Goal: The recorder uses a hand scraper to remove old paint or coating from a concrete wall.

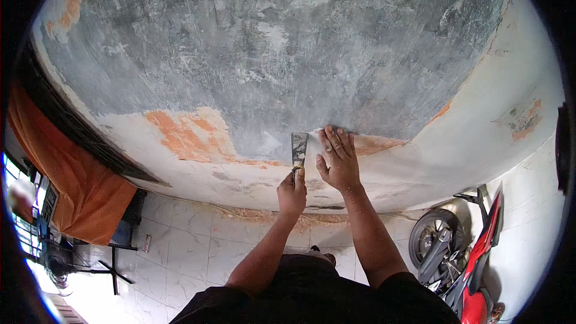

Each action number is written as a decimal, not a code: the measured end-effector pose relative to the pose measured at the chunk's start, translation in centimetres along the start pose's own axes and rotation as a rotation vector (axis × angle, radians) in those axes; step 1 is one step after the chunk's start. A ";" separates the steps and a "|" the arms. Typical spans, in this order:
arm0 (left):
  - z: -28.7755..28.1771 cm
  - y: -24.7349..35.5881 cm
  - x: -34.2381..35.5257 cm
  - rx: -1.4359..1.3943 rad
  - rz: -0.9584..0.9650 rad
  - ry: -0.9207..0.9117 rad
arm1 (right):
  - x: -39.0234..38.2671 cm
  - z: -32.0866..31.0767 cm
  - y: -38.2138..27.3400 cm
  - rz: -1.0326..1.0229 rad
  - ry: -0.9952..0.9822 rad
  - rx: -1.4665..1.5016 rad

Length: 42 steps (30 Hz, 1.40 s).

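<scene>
A wall (270, 66) fills the upper view, its bared grey plaster bordered below by white paint with orange patches. My left hand (292, 195) is closed around the handle of a paint scraper (299, 147). The scraper's flat, stained blade points up at the lower border of the grey area, next to the white paint. Just to its right, my right hand (339, 159) lies flat on the wall with fingers stretched upward. Its fingertips reach the grey edge beside an orange patch (377, 144), and nothing shows in its grasp.
Paint debris (258, 216) lies along the foot of the wall on the white tiled floor (186, 243). A red and black motorcycle (474, 270) stands at the right. At the left, an orange cloth (75, 174) covers furniture near a black stand (114, 271).
</scene>
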<state>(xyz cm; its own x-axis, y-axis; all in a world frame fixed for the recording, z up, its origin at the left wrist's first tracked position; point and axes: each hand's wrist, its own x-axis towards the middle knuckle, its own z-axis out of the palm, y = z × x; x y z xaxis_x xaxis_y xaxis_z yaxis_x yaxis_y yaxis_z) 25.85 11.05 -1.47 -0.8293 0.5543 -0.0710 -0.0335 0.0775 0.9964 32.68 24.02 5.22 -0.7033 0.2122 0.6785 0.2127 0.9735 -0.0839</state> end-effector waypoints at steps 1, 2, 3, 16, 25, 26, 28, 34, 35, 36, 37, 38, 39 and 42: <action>-0.1 -0.8 -0.1 0.002 0.002 0.002 | 0.0 -0.2 -0.1 0.014 0.001 0.019; -0.1 -2.5 0.0 0.067 -0.012 0.029 | 0.0 -0.1 -0.2 0.016 0.004 0.025; -0.1 -4.2 0.2 0.130 -0.023 0.056 | 0.1 -0.1 -0.2 0.011 0.013 0.022; -0.1 -7.4 0.5 0.201 0.008 0.133 | -0.6 0.3 0.8 -0.033 -0.049 0.075; 1.2 -2.3 1.4 -0.092 0.153 0.143 | -0.6 0.4 1.2 -0.051 0.004 0.096; 1.1 -5.0 1.3 -0.044 0.072 0.161 | -0.5 0.3 1.1 -0.052 0.007 0.097; 0.4 -9.3 1.1 0.030 0.002 0.192 | -0.5 0.6 0.9 -0.056 0.012 0.101; 0.9 -0.6 0.8 -0.070 0.027 0.116 | -1.0 0.7 1.4 -0.050 -0.012 0.094; 0.9 0.0 0.8 -0.069 0.024 0.122 | -1.0 0.7 1.6 -0.046 0.003 0.101; 1.0 0.4 0.8 -0.048 0.036 0.127 | -1.0 0.7 1.6 -0.041 0.018 0.107; 1.2 0.6 0.7 -0.027 0.049 0.132 | -1.2 0.8 1.6 -0.041 0.016 0.110; 1.2 -2.4 1.1 -0.056 0.040 0.151 | -1.1 1.0 1.3 -0.042 0.023 0.106; 1.0 -4.4 1.0 -0.056 0.045 0.156 | -1.0 1.1 1.2 -0.036 0.028 0.093; 0.2 -6.1 0.3 0.070 0.019 0.161 | -1.2 1.5 0.9 -0.042 0.018 0.089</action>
<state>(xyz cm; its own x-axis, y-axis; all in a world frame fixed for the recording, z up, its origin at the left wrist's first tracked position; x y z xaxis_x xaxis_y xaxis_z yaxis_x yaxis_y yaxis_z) 25.93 10.93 -7.55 -0.9084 0.4164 -0.0380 0.0177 0.1290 0.9915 32.72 24.80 3.27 -0.6980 0.1698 0.6957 0.1211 0.9855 -0.1190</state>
